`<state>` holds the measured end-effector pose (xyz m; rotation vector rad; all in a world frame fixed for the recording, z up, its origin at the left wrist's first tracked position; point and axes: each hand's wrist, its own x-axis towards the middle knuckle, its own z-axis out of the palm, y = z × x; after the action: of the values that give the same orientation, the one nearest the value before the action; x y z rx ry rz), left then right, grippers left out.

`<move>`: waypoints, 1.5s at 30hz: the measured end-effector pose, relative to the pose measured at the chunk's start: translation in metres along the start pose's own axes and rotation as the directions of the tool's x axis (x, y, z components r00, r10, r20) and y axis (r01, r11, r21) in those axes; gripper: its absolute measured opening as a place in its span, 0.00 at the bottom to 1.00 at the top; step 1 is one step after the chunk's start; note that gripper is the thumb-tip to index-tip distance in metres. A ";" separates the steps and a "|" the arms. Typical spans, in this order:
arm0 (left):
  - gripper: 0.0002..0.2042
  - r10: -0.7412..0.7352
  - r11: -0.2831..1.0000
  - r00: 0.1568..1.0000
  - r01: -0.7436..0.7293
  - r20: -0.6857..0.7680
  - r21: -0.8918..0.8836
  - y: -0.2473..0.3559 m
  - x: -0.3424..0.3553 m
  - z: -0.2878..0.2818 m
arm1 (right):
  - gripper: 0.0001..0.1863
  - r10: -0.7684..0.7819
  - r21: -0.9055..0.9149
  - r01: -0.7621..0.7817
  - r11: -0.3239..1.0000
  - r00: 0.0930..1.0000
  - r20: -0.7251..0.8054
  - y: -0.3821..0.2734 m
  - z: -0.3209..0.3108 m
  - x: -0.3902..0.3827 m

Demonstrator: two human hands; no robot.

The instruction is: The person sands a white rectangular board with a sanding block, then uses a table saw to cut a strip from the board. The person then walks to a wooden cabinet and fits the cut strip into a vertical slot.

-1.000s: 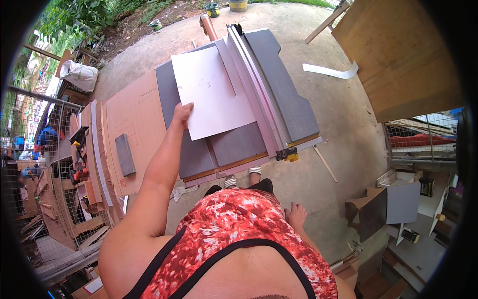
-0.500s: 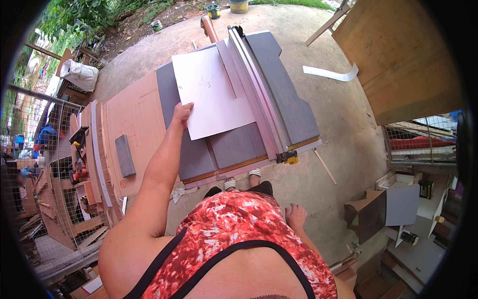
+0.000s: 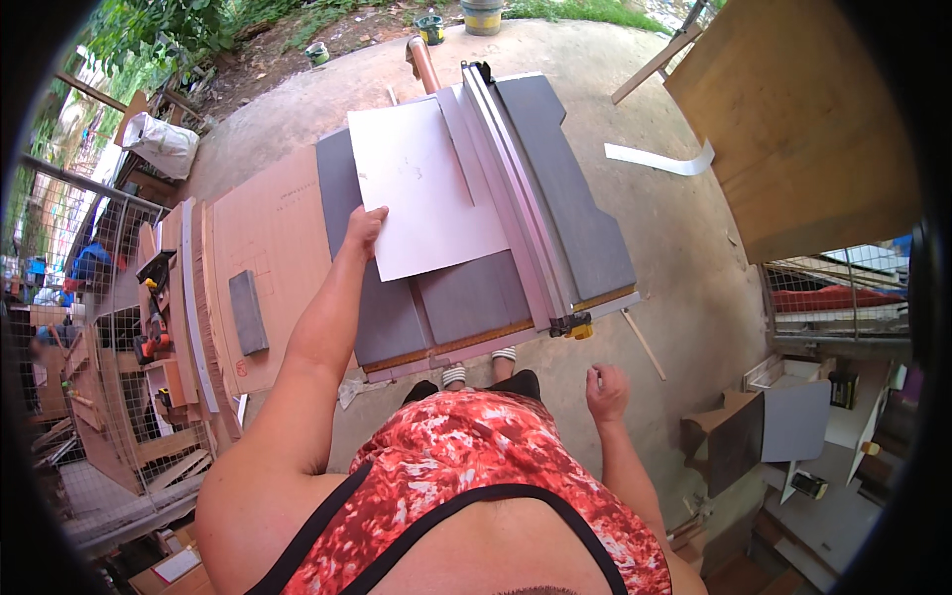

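A white board [image 3: 426, 223] lies flat on a dark grey table saw [image 3: 476, 302], its right side along the long metal fence [image 3: 521, 203]. From its far side, a narrow dark line runs into the board near the fence. My left hand [image 3: 367, 230] grips the board's left edge, thumb on top and the other fingers hidden beneath. Away from the saw, to its near right, my right hand [image 3: 607, 394] hangs over the floor with its fingers curled in and nothing visible in it. A yellow-and-black clamp end [image 3: 572, 325] sits at the fence's near end.
Left of the saw, a brown panel [image 3: 283, 213] carries a dark grey block [image 3: 249, 312]. An orange-and-black power tool [image 3: 152, 339] stands farther left. On the concrete floor lie a curled white strip [image 3: 659, 159] and a thin stick [image 3: 645, 344]. A large plywood sheet [image 3: 793, 119] leans at right.
My right hand has risen from beside my body, out to the right and forward, and its fingers have curled. My left hand keeps its hold on the white board, which looks unmoved on the saw.
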<state>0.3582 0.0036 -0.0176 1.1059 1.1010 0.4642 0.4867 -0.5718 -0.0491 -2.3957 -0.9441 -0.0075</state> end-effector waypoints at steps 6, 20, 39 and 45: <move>0.17 0.010 1.000 1.000 -0.010 0.010 -0.002 0.001 0.005 -0.002 | 0.07 -0.115 -0.005 0.115 0.993 0.992 -0.054 -0.020 -0.020 0.051; 0.17 0.009 1.000 1.000 -0.008 -0.026 0.027 0.013 0.009 0.002 | 0.08 -0.126 -0.009 0.126 0.992 0.989 -0.078 -0.017 -0.021 0.075; 0.16 0.033 0.999 0.999 -0.032 -0.023 0.038 0.020 0.026 0.002 | 0.09 -0.078 -0.022 0.077 0.997 0.995 -0.062 -0.007 -0.014 0.057; 0.15 0.043 0.998 0.998 -0.041 -0.035 0.055 0.022 0.031 0.002 | 0.08 -0.076 -0.018 0.075 0.997 0.996 -0.052 -0.010 -0.012 0.047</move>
<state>0.3776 0.0361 -0.0128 1.1742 1.1295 0.4921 0.5186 -0.5423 -0.0248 -2.3612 -1.0129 -0.1064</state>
